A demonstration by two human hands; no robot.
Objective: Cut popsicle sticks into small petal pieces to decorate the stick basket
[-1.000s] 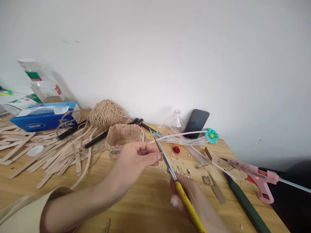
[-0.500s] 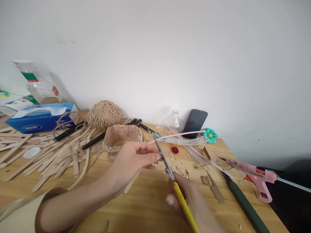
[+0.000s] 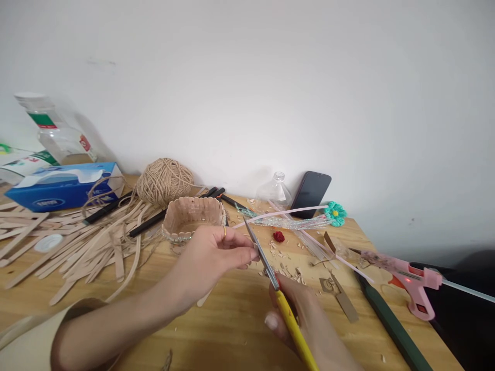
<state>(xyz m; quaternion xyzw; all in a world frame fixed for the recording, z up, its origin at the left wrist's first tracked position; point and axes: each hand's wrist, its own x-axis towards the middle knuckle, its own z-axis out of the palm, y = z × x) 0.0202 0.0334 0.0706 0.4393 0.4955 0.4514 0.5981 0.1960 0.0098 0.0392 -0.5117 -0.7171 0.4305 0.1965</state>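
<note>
My left hand (image 3: 216,255) pinches a wooden craft stick (image 3: 204,297) whose lower end pokes out beneath the palm. My right hand (image 3: 305,322) grips yellow-handled scissors (image 3: 270,275), with the blades meeting the stick at my left fingertips. Just behind my left hand stands a small basket (image 3: 193,216) made of upright wooden sticks. Wood chips (image 3: 288,270) lie on the wooden table (image 3: 232,330) under the blades.
A heap of wooden sticks (image 3: 77,242), a twine ball (image 3: 164,180), black pens (image 3: 154,220) and a blue tissue box (image 3: 62,185) lie to the left. A phone (image 3: 311,193), cut bottle top (image 3: 275,193), teal flower (image 3: 334,214), red rose (image 3: 278,236) and pink glue gun (image 3: 410,278) lie to the right.
Both hands stay nearly in place. The stick's lower end has come into view below my left hand, and the view has drifted slightly.
</note>
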